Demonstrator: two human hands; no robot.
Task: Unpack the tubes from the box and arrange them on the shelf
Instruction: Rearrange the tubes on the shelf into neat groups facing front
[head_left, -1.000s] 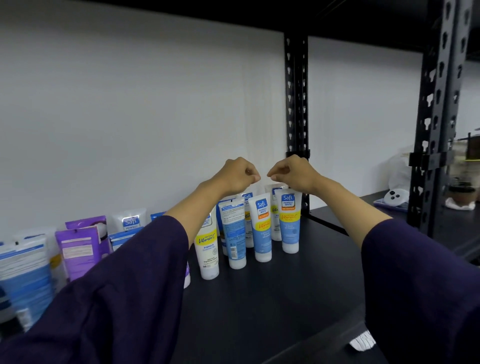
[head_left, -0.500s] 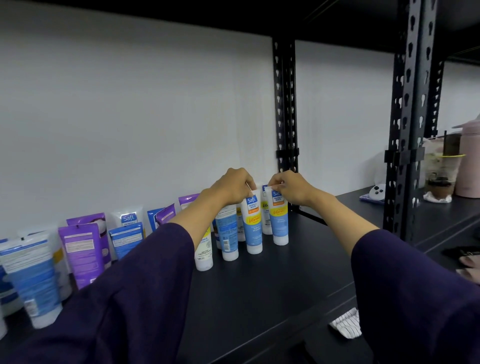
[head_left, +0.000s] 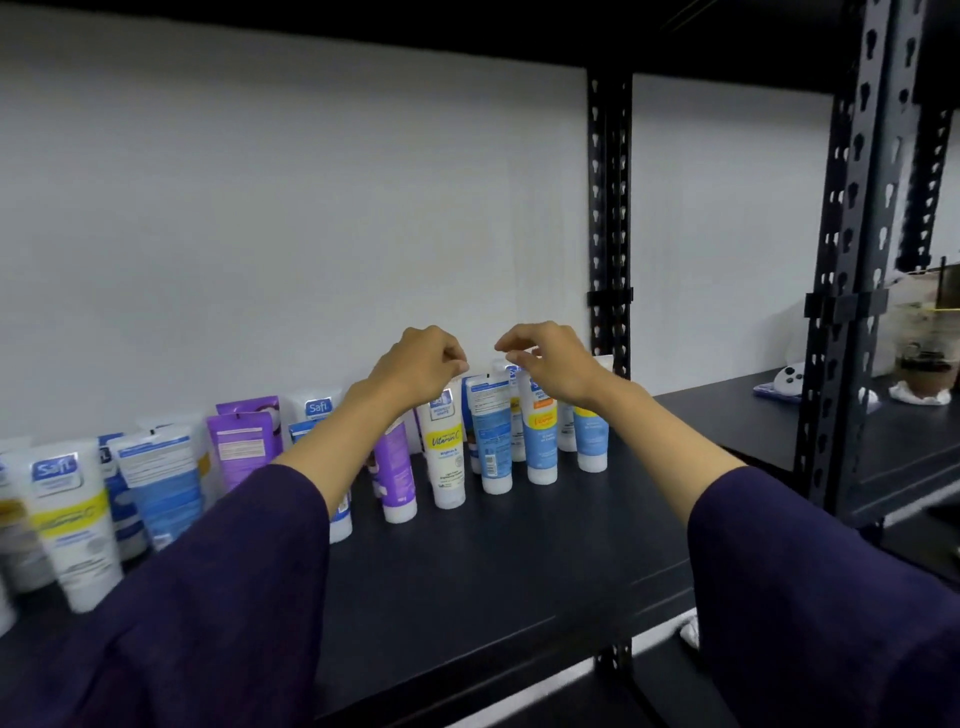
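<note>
1. At the far left, around nine o'clock, tubes stand cap-down on the dark shelf (head_left: 519, 561). A white tube with a yellow band (head_left: 72, 519) and a blue Safi label stands nearest, slightly blurred, with a blue-and-white tube (head_left: 163, 488) just beside it.
2. Behind them, toward ten o'clock, a purple tube (head_left: 244, 441) stands close to the white back wall (head_left: 311, 234).
3. The left hand (head_left: 418, 369) hovers above the row near the centre, its fingers (head_left: 452, 361) curled loosely with thumb and fingertips close together; they appear to hold nothing. A dark purple sleeve (head_left: 223, 597) covers the forearm.
4. Below that hand stand a second purple tube (head_left: 397, 473) and a white Vitamin C tube (head_left: 447, 447) with a yellow band.
5. Just right of it stands a blue tube showing its printed back (head_left: 491, 436), then a blue tube with an orange band (head_left: 541, 436).
6. The right hand (head_left: 553, 366) hangs over these tubes, fingers (head_left: 511, 343) bent and slack, not gripping; whether a fingertip touches a tube top cannot be told.
7. A last blue tube (head_left: 591, 441) ends the row at about one o'clock, near a black perforated upright (head_left: 609, 208).
8. In front of the row, toward six o'clock, the shelf is bare up to its front edge.
9. At three o'clock, a second black upright (head_left: 852, 260) divides off a neighbouring shelf carrying a small white object (head_left: 788, 379).
</note>
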